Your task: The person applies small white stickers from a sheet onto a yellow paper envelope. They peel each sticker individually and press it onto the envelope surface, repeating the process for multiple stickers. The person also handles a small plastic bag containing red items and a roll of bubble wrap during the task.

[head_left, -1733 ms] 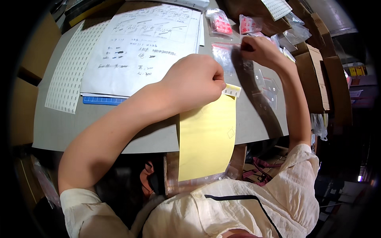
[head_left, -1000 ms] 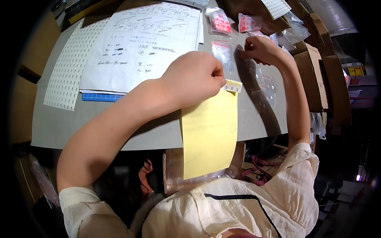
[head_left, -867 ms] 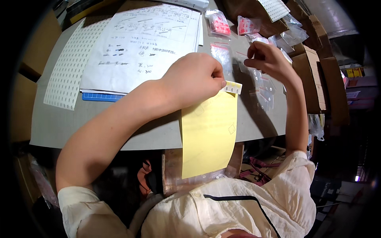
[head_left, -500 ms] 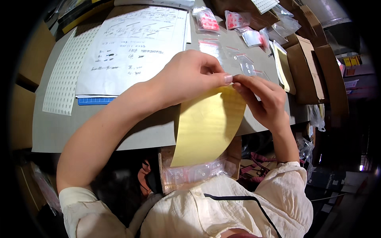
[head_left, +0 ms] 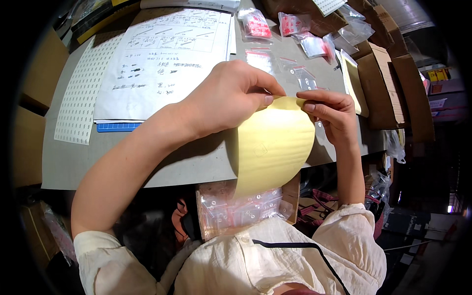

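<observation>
A yellow paper sheet (head_left: 275, 140) hangs curved in front of me, its top edge pinched at two points. My left hand (head_left: 236, 93) grips the upper left part of that edge between thumb and fingers. At the upper right corner, my right hand (head_left: 334, 110) holds the sheet between thumb and forefinger. Behind the hands, small clear zip bags (head_left: 306, 78) with round white stickers lie on the grey table. Below the sheet's lower end is an open cardboard box (head_left: 293, 196) holding several stickered clear bags (head_left: 241, 214).
Handwritten papers (head_left: 142, 93) lie at the left over a blue gridded board (head_left: 118, 127), beside a white sheet of small printed marks (head_left: 73, 103). Red-and-white bags (head_left: 256, 24) sit at the back. An open carton (head_left: 378, 83) stands at the right edge of the grey table (head_left: 64, 169).
The yellow sheet has shifted right and turned flatter toward me. My hands have moved apart along its top edge, and its lower end has risen, uncovering more bags in the box.
</observation>
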{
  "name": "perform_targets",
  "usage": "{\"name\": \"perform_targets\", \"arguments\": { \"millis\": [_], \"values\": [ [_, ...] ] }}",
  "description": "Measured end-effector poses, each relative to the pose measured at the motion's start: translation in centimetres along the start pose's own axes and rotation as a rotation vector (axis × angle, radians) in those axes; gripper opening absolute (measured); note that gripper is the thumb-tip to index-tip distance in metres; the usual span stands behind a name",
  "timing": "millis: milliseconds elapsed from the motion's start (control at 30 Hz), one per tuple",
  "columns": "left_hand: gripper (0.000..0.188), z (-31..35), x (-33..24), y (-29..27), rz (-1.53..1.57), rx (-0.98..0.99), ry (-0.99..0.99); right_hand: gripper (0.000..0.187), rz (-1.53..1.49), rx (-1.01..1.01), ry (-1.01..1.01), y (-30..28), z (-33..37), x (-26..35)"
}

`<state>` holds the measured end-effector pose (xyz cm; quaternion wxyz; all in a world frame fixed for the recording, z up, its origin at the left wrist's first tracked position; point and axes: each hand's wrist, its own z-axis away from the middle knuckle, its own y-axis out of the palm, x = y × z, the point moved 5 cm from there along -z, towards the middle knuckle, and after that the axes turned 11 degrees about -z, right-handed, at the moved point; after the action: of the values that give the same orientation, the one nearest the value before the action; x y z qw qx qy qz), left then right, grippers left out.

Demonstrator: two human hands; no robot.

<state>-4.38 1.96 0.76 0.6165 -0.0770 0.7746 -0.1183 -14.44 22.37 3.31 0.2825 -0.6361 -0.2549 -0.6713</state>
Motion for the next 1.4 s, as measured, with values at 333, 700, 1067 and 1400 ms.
{"name": "perform_targets", "arguments": {
  "millis": [333, 700, 1067, 1400],
  "values": [
    [0.019, 0.1, -0.4, 0.2, -0.128, 0.076, -0.03, 0.025, -0.01, 0.066, 0.088, 1.4, 1.1, -1.3],
    [0.024, -0.2, -0.3, 0.0, 0.007, 0.112, -0.004, 0.034, -0.141, 0.079, 0.003, -0.4, 1.4, -2.1],
    [0.024, 0.2, 0.6, 0.8, -0.047, 0.225, -0.139, 0.033, 0.069, 0.18, -0.139, 2.3, 2.4, -1.2],
    [0.02, 0.5, -0.3, 0.4, -0.146, 0.042, -0.103, 0.018, 0.134, 0.027, -0.083, 2.5, 1.8, -1.0]
  ]
}}
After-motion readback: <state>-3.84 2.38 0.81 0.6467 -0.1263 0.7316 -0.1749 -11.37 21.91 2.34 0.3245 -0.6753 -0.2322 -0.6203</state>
